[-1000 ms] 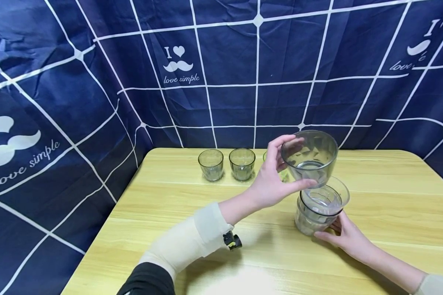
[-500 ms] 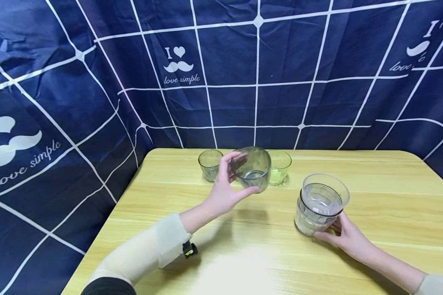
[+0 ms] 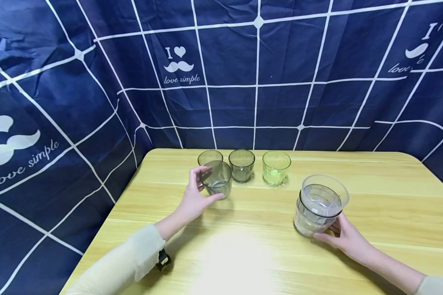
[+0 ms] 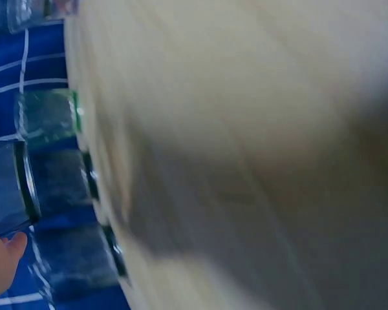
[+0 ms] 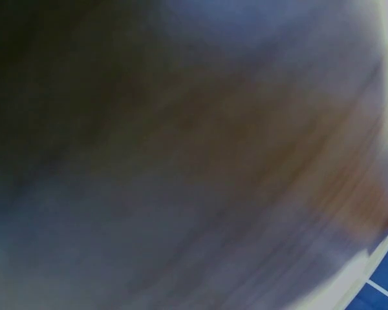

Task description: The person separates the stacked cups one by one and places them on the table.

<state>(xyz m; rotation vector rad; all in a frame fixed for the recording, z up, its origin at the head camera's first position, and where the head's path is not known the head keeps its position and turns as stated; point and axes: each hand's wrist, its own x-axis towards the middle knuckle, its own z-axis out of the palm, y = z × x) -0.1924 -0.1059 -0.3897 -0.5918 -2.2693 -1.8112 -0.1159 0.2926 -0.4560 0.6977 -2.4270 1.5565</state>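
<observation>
My left hand [image 3: 195,200] grips a smoky grey glass [image 3: 218,180] between thumb and fingers, in front of the back row. In the left wrist view that glass [image 4: 6,187] shows at the left edge, with the thumb at its side. At the right, my right hand [image 3: 348,237] holds the lower part of a stack: a clear glass [image 3: 326,192] nested in a dark-rimmed glass [image 3: 310,219]. Its far fingers are hidden behind the stack. Only a bit of a finger shows in the right wrist view.
Along the back of the wooden table [image 3: 384,196] stand a grey glass [image 3: 206,155], partly covered by the held one, another grey glass [image 3: 241,166] and a green glass [image 3: 277,168]. A blue gridded cloth [image 3: 225,106] hangs behind the table.
My left hand has carried the grey glass from above the stack leftward and down to the left end of the back row. My right hand and the stack have stayed in place.
</observation>
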